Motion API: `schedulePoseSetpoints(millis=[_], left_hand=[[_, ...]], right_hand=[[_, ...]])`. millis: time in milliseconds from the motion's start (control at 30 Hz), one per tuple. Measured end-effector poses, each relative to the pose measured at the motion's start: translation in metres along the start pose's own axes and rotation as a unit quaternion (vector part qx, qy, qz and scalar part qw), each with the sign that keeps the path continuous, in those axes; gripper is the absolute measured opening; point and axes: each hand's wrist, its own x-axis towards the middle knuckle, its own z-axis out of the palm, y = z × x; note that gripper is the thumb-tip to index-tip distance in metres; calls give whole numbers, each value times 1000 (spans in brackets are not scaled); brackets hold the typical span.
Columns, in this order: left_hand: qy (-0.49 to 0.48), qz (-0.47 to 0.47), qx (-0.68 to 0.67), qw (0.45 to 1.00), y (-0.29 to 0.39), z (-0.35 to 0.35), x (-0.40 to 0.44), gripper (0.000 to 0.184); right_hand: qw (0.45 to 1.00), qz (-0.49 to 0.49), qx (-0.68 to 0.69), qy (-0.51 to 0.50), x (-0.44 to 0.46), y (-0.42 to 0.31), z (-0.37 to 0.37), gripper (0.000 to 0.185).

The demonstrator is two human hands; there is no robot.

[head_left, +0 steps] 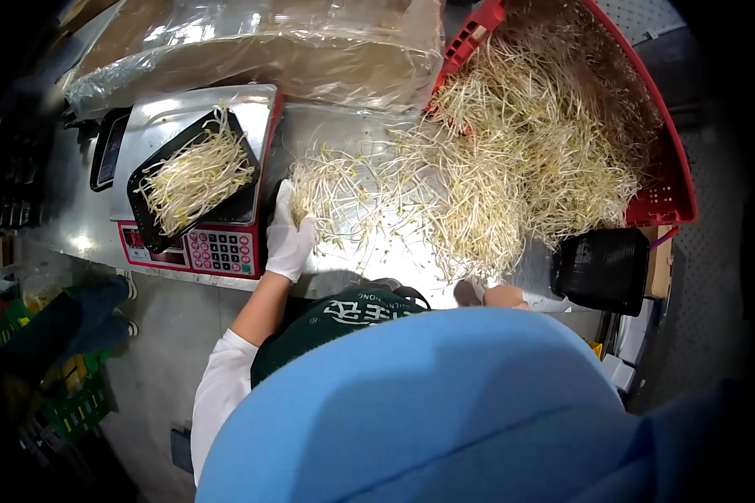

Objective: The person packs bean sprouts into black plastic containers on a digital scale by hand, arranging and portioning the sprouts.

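Note:
My left hand [289, 239], in a white glove, rests beside the scale [195, 105], its fingers stretched out and the thumb apart, against the left edge of loose bean sprouts [331, 189]. A small dark edge shows by its fingertips; I cannot make out what it is. On the scale, a black tray [138, 201] lies tilted with sprouts [197, 180] in it. My right hand [482, 293] is low at the table's front edge, below the large sprout pile [478, 214]; its fingers are mostly hidden in shadow and behind the blue cap brim.
A red basket [675, 163] full of sprouts lies tipped toward the metal table [75, 230]. Black trays [604, 270] stand at the front right. Plastic-wrapped cardboard [310, 63] lies behind. A person's legs [84, 314] and green crates [75, 411] are at lower left.

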Motion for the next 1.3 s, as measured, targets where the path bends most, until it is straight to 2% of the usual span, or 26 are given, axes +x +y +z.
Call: schedulePoseSetpoints(millis=[33,67,133,167,200,233,267,300,333,400,433,467,533,600,667,733,767,800,867,933,1000,1033,1100,1167,1300], left_hand=[[9,30,36,999,2,6,3,75],[4,35,34,999,6,12,7,75],[38,141,196,970,15,25,19,85],[58,142,212,965,16,36,25,93],[60,143,212,965,18,44,32,93],[41,126,247,960,20,49,39,95],[22,108,284,952,22,51,45,96],[14,104,264,959,25,47,50,90],[15,106,266,958,19,44,56,90],[14,95,135,986,5,36,64,81],[48,147,155,976,3,30,61,75],[37,107,124,986,2,25,58,74],[86,148,132,976,0,20,49,75],[80,148,123,978,13,18,39,75],[106,246,315,911,40,25,33,76],[19,272,354,895,65,46,29,69],[-33,307,340,888,68,62,27,67],[-84,340,324,879,63,73,26,65],[-137,327,352,866,50,83,24,63],[-154,318,355,865,43,75,19,59],[-137,327,380,854,43,59,11,55],[-113,320,352,872,47,50,5,53],[-96,316,351,877,45,35,-3,52],[-62,302,321,896,37,21,-10,52],[-59,245,234,939,18,7,-20,53]], right_hand=[[1000,9,10,-17,8,5,-11,36],[999,18,21,-35,16,9,-23,34],[977,-48,117,170,37,-4,-61,31],[928,-100,188,305,63,-10,-69,34],[884,-176,242,359,90,-17,-91,42],[873,-194,247,373,119,-22,-114,50],[851,-140,268,430,143,-32,-130,54],[858,-99,266,429,160,-39,-145,57],[856,-100,267,431,165,-50,-151,57],[874,1,187,449,170,-65,-155,61],[875,1,164,456,174,-64,-149,53],[875,1,165,454,177,-63,-138,53],[871,-35,287,398,168,-64,-117,35],[870,-91,308,374,137,-83,-91,21],[860,-179,325,350,119,-98,-69,19],[837,-308,273,361,102,-100,-65,21],[848,-322,255,334,98,-97,-70,18],[872,-288,278,280,91,-93,-86,14],[889,-167,256,340,107,-80,-106,14],[828,-129,311,448,139,-63,-119,14],[826,-86,260,492,166,-62,-136,18],[826,-85,263,491,168,-69,-139,18],[881,-24,243,406,171,-85,-151,25],[889,-7,241,390,193,-93,-146,26],[898,21,238,370,198,-101,-145,26]])
